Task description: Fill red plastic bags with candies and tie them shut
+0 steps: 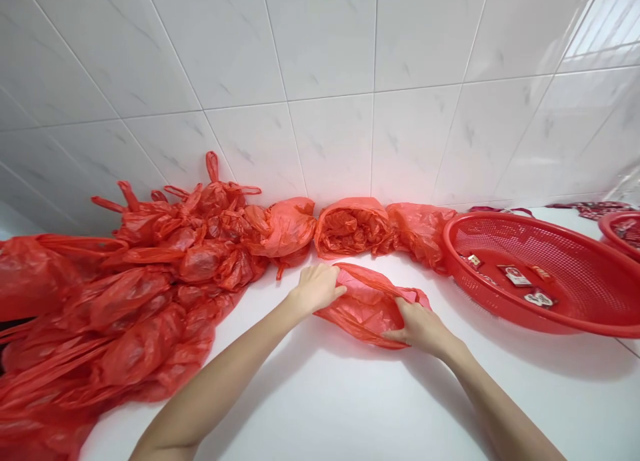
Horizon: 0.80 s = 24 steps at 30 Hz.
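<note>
Between my hands a red plastic bag (365,312) is spread with its mouth facing up, above the white tabletop (300,408). My left hand (317,289) is closed on the bag's left rim, the thumb toward the opening. On the right side of the mouth, my right hand (417,328) grips the rim, with thumb and fingers around the thin film. Just behind stands another red bag (354,228) with its rim rolled open. Folds hide part of the held bag's inside.
Several filled, tied red bags (145,301) are heaped on the left. A red plastic basket (550,274) at the right holds a few small packets (515,276). More red bags (423,231) line the tiled wall (330,141). A second red basket (623,231) shows at the far right.
</note>
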Motion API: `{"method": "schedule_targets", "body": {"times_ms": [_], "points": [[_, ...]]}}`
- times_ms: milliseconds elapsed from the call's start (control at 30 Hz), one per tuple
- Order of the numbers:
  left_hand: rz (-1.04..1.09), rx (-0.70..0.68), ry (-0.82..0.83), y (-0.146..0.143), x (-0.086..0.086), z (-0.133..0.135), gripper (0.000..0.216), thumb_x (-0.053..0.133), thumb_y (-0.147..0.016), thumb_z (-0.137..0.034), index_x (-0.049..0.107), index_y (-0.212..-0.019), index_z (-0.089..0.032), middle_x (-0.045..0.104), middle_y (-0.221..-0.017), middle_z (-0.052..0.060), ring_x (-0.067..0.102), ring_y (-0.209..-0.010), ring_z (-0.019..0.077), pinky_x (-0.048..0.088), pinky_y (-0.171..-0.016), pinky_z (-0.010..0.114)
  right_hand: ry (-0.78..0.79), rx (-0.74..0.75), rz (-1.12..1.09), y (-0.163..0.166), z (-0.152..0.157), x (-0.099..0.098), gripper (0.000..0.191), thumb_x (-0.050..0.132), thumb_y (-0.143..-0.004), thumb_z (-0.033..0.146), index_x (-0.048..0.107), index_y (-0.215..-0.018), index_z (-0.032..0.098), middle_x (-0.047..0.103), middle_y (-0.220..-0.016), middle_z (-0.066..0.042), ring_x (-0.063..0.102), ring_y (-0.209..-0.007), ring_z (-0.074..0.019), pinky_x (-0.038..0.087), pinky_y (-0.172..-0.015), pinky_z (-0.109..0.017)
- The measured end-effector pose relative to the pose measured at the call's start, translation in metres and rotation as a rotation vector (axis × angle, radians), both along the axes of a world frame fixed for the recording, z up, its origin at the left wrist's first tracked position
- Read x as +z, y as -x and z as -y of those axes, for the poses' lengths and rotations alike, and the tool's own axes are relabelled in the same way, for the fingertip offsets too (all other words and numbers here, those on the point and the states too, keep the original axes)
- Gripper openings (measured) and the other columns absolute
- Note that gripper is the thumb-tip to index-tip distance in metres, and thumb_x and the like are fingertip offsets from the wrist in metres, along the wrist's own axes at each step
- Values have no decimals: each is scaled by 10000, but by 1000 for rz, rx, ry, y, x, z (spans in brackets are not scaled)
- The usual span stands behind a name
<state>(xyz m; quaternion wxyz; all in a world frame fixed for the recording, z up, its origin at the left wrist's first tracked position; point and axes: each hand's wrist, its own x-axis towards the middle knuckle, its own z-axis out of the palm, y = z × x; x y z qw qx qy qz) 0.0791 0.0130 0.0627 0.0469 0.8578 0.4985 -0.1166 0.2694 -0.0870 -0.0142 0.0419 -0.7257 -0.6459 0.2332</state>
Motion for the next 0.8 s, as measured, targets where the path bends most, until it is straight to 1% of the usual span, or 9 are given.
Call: {"method": "schedule_targets", "body": {"times_ms": [100, 167, 267, 367, 433, 533, 633, 733, 800], "points": [[66, -20, -16, -11, -28, 7, 327, 516, -955, -365, 626, -1176, -150, 590, -1267, 203, 632, -1144, 368, 508, -927, 453, 9, 8, -44, -4, -1, -3, 314, 718, -832, 418, 502, -897, 200, 691, -910, -77, 639, -794, -236, 359, -602, -279], [107, -49, 7, -14, -45, 7, 283, 519, -927, -226, 627, -1179, -159, 525, -1327, 196, 656, -1092, 352, 518, -899, 445, 26, -5, -35, -10, -1, -4, 328, 721, -830, 430, 492, -890, 203, 682, -899, -64, 632, -786, -220, 356, -604, -272], [109, -80, 68, -11, -59, 0, 432, 480, -834, -36, 640, -1204, -192, 523, -1283, 161, 702, -959, 301, 533, -845, 409, 49, -77, 25, -23, -3, -3, 316, 698, -849, 445, 501, -858, 197, 678, -923, -94, 637, -837, -243, 362, -620, -283], [93, -120, 141, -5, -58, -9, 616, 550, -769, -33, 604, -1334, -271, 556, -1200, 123, 706, -960, 306, 539, -839, 386, 58, -135, 51, -36, -4, 0, 308, 707, -830, 438, 529, -877, 192, 684, -977, -116, 646, -895, -268, 385, -635, -291], [74, -153, 192, -1, -53, -13, 762, 586, -734, -42, 530, -1437, -330, 554, -1221, 115, 706, -974, 317, 545, -839, 387, 66, -148, 59, -40, -5, 1, 317, 740, -793, 415, 551, -908, 189, 694, -992, -111, 655, -901, -269, 402, -643, -292], [103, -219, 239, 4, -48, -11, 899, 597, -691, -36, 451, -1505, -389, 449, -1436, 120, 709, -1006, 321, 554, -859, 398, 69, -158, 79, -41, -6, -1, 329, 759, -766, 377, 585, -957, 172, 707, -1004, -124, 668, -895, -283, 428, -663, -306], [195, -309, 250, 10, -50, -5, 873, 584, -692, -38, 494, -1476, -411, 279, -1609, 76, 672, -1139, 337, 530, -958, 412, 69, -153, 90, -39, -6, -2, 394, 764, -760, 369, 619, -1047, 143, 715, -1028, -157, 686, -910, -318, 472, -694, -336], [273, -271, 231, 19, -61, 1, 793, 555, -729, -75, 515, -1478, -332, 432, -1518, 102, 625, -1216, 360, 495, -1026, 446, 57, -98, 70, -36, 0, 7, 527, 783, -743, 355, 627, -1194, 132, 718, -1106, -177, 689, -991, -351, 520, -776, -380], [359, -191, 217, 25, -71, 4, 766, 541, -740, -95, 510, -1488, -259, 558, -1379, 125, 621, -1209, 359, 493, -1033, 453, -35, 56, -46, -40, 7, 24, 563, 750, -783, 377, 617, -1296, 187, 696, -1240, -147, 663, -1114, -332, 528, -898, -393]]}}
